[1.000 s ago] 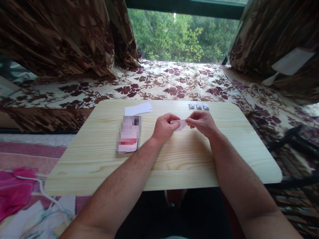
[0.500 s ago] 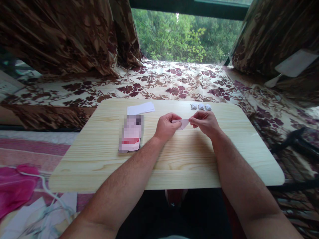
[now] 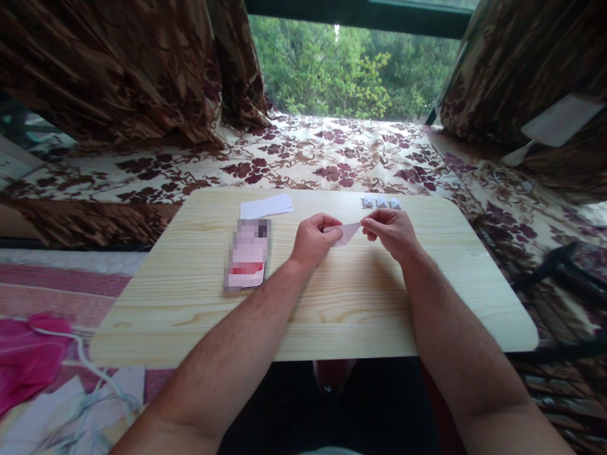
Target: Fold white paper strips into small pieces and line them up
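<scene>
A small folded piece of white paper (image 3: 348, 234) is held above the wooden table (image 3: 341, 297). My left hand (image 3: 314, 240) pinches its left end between thumb and fingers. At the pointed right tip, the thumb and fingertips of my right hand (image 3: 391, 230) are closed on the paper. Just beyond my right hand, three small folded paper pieces (image 3: 382, 202) stand in a row near the table's far edge. White paper strips (image 3: 266, 206) lie in a stack at the back left. Closer to my left forearm is a phone-like object (image 3: 246, 256), partly pixelated.
A floral-covered ledge (image 3: 332, 151) runs behind the table below a window. Left of the table, a pink cloth (image 3: 31, 360), white cables (image 3: 88, 354) and loose papers (image 3: 47, 411) lie on a striped cover. A dark chair-like frame (image 3: 559, 265) stands at the right.
The folded paper has turned slightly, its right tip now pointing a little more upward. My left hand has shifted slightly left; both hands keep their pinch.
</scene>
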